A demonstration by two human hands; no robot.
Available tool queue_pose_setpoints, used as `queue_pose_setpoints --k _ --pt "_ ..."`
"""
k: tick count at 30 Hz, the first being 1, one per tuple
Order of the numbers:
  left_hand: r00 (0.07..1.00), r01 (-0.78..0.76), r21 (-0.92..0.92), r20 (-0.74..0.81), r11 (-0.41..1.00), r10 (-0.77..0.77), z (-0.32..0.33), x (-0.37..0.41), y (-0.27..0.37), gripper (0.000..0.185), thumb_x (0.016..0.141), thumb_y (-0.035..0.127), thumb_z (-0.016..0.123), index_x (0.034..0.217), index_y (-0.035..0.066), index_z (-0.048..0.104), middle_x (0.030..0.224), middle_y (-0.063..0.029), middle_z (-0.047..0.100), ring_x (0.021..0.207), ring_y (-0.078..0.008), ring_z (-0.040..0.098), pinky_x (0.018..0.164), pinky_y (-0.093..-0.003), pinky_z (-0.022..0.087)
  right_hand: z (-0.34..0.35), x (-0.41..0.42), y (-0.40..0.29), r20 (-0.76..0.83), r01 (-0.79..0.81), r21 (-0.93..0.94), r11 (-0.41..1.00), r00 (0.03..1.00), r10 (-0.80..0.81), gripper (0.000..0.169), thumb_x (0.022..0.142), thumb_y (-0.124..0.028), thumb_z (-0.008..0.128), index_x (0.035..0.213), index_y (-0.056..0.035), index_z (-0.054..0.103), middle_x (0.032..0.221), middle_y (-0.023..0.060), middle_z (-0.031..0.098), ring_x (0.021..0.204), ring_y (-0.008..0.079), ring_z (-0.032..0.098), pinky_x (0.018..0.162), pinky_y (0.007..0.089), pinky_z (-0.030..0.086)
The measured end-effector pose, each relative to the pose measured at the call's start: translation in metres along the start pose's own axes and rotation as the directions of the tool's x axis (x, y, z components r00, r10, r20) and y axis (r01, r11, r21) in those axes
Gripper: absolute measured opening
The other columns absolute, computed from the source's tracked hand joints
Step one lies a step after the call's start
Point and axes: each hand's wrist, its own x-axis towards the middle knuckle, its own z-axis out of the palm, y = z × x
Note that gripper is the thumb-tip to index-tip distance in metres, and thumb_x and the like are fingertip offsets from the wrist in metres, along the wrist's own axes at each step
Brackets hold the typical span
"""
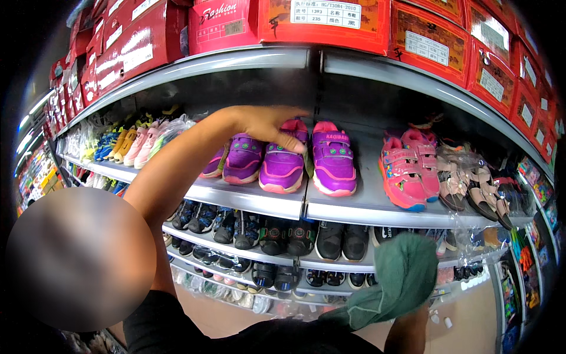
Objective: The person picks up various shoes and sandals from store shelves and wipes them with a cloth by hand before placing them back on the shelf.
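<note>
My left hand point(265, 126) reaches over the purple children's sneakers on the upper shelf, thumb and fingers spread. Its thumb lies in front of the strap of one purple sneaker point(281, 170); whether it touches is unclear. Just to the right stands another purple sneaker point(334, 163) with pink trim, and one more purple sneaker point(241, 161) is to the left, partly behind my wrist. A green cloth point(398, 274) is draped around my right hand at the lower right. That hand is hidden by the cloth; only the forearm point(407, 329) shows below.
Pink sneakers point(404, 172) and strappy sandals point(477, 186) stand farther right along the metal shelf edge point(367, 212). Red shoe boxes point(323, 22) are stacked above. Black shoes point(340, 239) fill lower shelves. Small children's shoes point(141, 144) line the left. A blurred patch covers the lower left.
</note>
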Motion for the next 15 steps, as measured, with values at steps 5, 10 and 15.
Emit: queue_pose_setpoints --k 5,10,15 --pt "0.998 -0.05 0.225 0.04 0.973 0.042 -0.012 -0.049 -0.014 0.11 0.06 0.06 0.077 0.139 -0.003 0.033 0.138 -0.0283 0.037 0.131 -0.0388 0.034 0.108 -0.0413 0.03 0.007 0.096 -0.003 -0.209 0.197 0.209 0.958 0.966 -0.153 0.028 0.082 -0.014 0.06 0.107 -0.002 0.06 0.109 0.0108 0.061 0.097 0.0215 0.06 0.086 0.0347 0.046" --pt "0.996 0.09 0.193 -0.014 0.977 -0.089 -0.011 -0.088 -0.029 0.112 0.059 0.059 0.078 0.14 -0.001 0.031 0.139 -0.028 0.034 0.133 -0.0403 0.03 0.108 -0.0431 0.029 0.025 0.179 -0.025 0.239 -0.058 0.419 0.906 0.97 -0.049 0.032 0.084 -0.013 0.059 0.113 0.0009 0.057 0.11 0.013 0.061 0.103 0.0255 0.058 0.089 0.0352 0.046" --pt "0.981 0.144 0.235 -0.16 0.961 -0.108 0.021 -0.102 -0.038 0.109 0.061 0.065 0.072 0.143 0.006 0.029 0.135 -0.0289 0.039 0.129 -0.044 0.034 0.107 -0.0508 0.025 0.041 0.177 -0.026 0.346 0.548 -0.016 0.837 0.788 -0.509 0.014 0.077 -0.012 0.056 0.084 0.0 0.056 0.09 0.0245 0.057 0.086 0.0436 0.055 0.077 0.0484 0.044"
